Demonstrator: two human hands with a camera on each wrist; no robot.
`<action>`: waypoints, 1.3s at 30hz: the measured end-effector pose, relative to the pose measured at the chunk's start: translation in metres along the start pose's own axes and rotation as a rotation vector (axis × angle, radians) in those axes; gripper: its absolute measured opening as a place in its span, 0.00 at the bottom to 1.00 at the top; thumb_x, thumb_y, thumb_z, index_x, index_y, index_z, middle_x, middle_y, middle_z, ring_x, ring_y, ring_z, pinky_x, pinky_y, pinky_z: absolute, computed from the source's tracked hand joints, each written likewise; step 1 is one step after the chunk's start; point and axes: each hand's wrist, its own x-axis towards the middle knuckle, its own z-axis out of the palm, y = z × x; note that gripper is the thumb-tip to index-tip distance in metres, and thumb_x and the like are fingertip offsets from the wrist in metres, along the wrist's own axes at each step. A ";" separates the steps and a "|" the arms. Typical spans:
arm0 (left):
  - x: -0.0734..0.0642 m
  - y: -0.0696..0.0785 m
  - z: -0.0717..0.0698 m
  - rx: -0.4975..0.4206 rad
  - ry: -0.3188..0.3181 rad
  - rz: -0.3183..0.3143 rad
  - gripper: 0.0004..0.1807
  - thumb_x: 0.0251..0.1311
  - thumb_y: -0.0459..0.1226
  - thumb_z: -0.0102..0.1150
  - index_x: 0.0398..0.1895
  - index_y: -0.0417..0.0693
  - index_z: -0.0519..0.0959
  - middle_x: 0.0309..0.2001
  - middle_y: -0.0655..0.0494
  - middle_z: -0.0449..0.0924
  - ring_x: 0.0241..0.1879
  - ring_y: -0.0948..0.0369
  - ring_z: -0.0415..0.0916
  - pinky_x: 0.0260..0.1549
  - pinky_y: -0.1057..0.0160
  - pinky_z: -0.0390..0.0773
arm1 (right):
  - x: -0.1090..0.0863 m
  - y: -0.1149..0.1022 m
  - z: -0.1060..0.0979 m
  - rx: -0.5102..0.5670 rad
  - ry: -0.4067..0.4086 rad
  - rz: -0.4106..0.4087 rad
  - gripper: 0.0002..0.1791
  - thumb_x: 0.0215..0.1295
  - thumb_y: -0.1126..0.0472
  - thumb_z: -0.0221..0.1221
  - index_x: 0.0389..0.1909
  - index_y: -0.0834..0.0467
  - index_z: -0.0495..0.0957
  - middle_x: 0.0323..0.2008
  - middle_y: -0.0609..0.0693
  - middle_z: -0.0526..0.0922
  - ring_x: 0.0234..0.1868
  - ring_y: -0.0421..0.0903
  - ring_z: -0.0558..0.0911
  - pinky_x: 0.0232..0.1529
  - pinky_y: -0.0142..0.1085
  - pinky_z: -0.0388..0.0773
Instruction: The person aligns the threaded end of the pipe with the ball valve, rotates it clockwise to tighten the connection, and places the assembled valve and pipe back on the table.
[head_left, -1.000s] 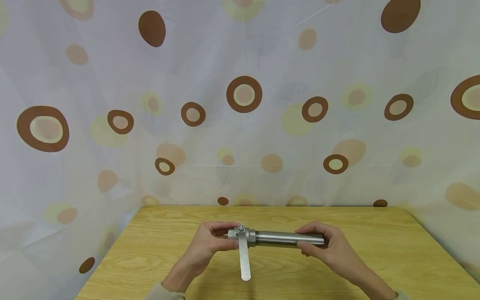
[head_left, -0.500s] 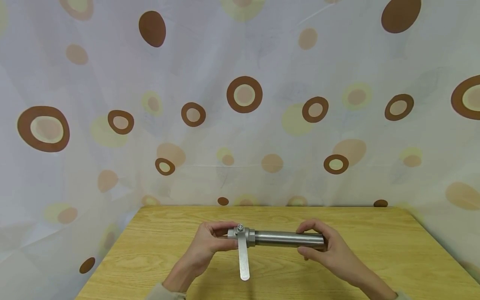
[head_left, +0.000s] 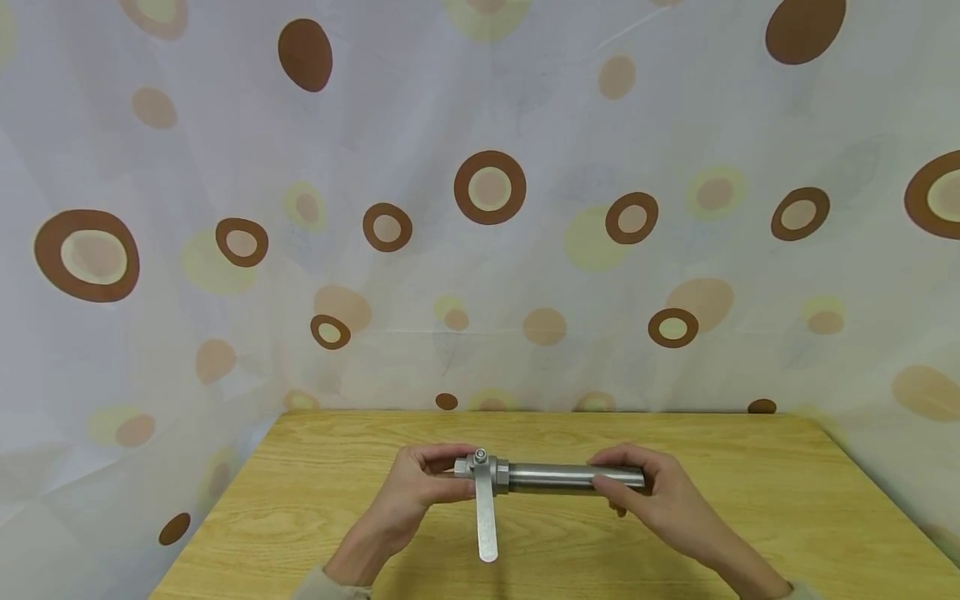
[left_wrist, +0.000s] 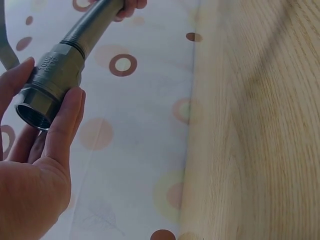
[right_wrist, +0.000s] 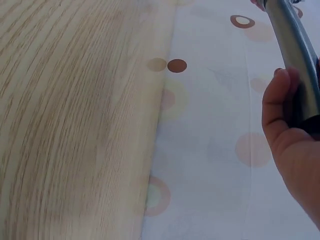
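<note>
A silver ball valve (head_left: 501, 475) with a long flat lever handle (head_left: 486, 517) is joined at its right end to a steel pipe (head_left: 555, 477). My left hand (head_left: 408, 492) grips the valve body between thumb and fingers; in the left wrist view the valve's open threaded end (left_wrist: 34, 111) faces my palm. Around the pipe's far right part, my right hand (head_left: 652, 492) curls its thumb and fingers. Both parts lie level in one line, held above the table. The lever points toward me. Threads show where the pipe enters the valve.
Below the hands spreads a wood-grain table (head_left: 300, 533). A pale curtain (head_left: 547, 375) with brown, peach and yellow circles hangs behind its back edge and along the sides.
My right fingers and thumb have loosened slightly and then closed again on the pipe, shifting their hold. My left hand and the valve have stayed almost in place.
</note>
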 end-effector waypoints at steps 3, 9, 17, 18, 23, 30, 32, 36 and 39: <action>-0.001 -0.001 0.000 -0.012 0.005 -0.003 0.24 0.56 0.23 0.73 0.58 0.29 0.83 0.48 0.47 0.89 0.47 0.57 0.86 0.50 0.59 0.86 | 0.001 -0.001 0.001 0.012 -0.019 -0.001 0.12 0.79 0.65 0.58 0.58 0.65 0.77 0.43 0.61 0.80 0.27 0.47 0.79 0.28 0.39 0.83; -0.002 -0.004 0.001 -0.042 0.016 -0.016 0.25 0.57 0.23 0.71 0.60 0.28 0.82 0.50 0.44 0.88 0.49 0.55 0.86 0.51 0.56 0.86 | -0.001 0.001 0.001 0.072 -0.054 -0.058 0.20 0.72 0.72 0.64 0.61 0.60 0.72 0.55 0.67 0.74 0.42 0.49 0.86 0.37 0.40 0.87; -0.002 -0.004 0.001 -0.045 0.015 -0.022 0.25 0.57 0.22 0.71 0.60 0.27 0.81 0.51 0.43 0.88 0.48 0.56 0.86 0.51 0.56 0.86 | 0.000 0.004 0.000 0.017 -0.034 -0.014 0.15 0.70 0.68 0.67 0.54 0.60 0.77 0.48 0.62 0.80 0.36 0.45 0.83 0.33 0.39 0.85; -0.002 -0.004 0.001 -0.044 0.016 -0.022 0.25 0.57 0.22 0.71 0.60 0.27 0.81 0.51 0.44 0.88 0.48 0.56 0.86 0.51 0.57 0.86 | 0.000 0.004 0.000 0.003 -0.031 -0.010 0.14 0.70 0.67 0.67 0.54 0.60 0.78 0.47 0.61 0.81 0.37 0.45 0.83 0.33 0.38 0.85; -0.002 -0.005 0.001 -0.046 0.016 -0.018 0.25 0.56 0.22 0.71 0.59 0.29 0.82 0.50 0.44 0.88 0.48 0.56 0.86 0.51 0.57 0.86 | 0.002 0.003 0.000 -0.007 -0.047 0.003 0.10 0.77 0.65 0.62 0.53 0.64 0.80 0.39 0.56 0.83 0.32 0.46 0.82 0.31 0.37 0.84; -0.001 -0.008 0.000 -0.056 0.022 -0.029 0.24 0.57 0.22 0.70 0.59 0.29 0.83 0.52 0.44 0.87 0.49 0.55 0.86 0.51 0.56 0.86 | 0.002 0.006 0.001 0.031 -0.077 -0.053 0.15 0.77 0.69 0.60 0.60 0.66 0.73 0.49 0.65 0.76 0.34 0.47 0.83 0.32 0.39 0.85; -0.001 -0.008 0.000 -0.055 0.026 -0.032 0.25 0.56 0.22 0.70 0.60 0.29 0.82 0.52 0.43 0.87 0.48 0.55 0.86 0.51 0.56 0.86 | 0.002 0.007 0.001 0.033 -0.085 -0.081 0.18 0.73 0.71 0.63 0.60 0.65 0.72 0.53 0.66 0.75 0.40 0.47 0.85 0.36 0.40 0.87; 0.000 -0.007 0.000 -0.057 0.027 -0.037 0.25 0.57 0.22 0.70 0.60 0.29 0.82 0.52 0.42 0.87 0.49 0.55 0.87 0.51 0.56 0.86 | 0.001 0.008 -0.001 0.055 -0.101 -0.097 0.18 0.71 0.72 0.64 0.58 0.63 0.74 0.51 0.64 0.77 0.42 0.48 0.86 0.37 0.40 0.88; 0.000 -0.007 0.000 -0.058 0.027 -0.038 0.25 0.57 0.22 0.70 0.60 0.29 0.82 0.53 0.41 0.87 0.49 0.54 0.87 0.52 0.55 0.86 | 0.001 0.007 -0.002 0.045 -0.095 -0.092 0.16 0.71 0.72 0.65 0.56 0.62 0.75 0.47 0.60 0.81 0.36 0.44 0.85 0.31 0.39 0.86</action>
